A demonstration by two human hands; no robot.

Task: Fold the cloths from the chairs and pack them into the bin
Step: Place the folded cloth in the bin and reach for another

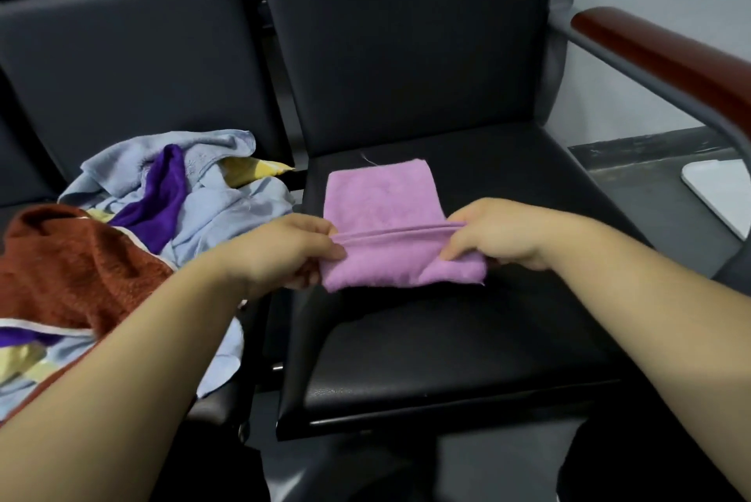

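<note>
Pink cloth [378, 196] on the seat [467, 339], fold pinched by left hand [292, 249] and right hand [500, 233].

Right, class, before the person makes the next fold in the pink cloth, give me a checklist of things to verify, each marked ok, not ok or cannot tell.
1. Left hand pinches the left end of the pink cloth at its fold: ok.
2. Right hand pinches the right end: ok.
3. Fold ridge runs straight between the hands: ok.
4. Near right corner lies flat: not ok, it looks rumpled.
5. Pile of cloths on the neighbouring chair lies apart from the pink cloth: ok.
6. Bin within reach: cannot tell; only a white object shows partly at the right.
</note>
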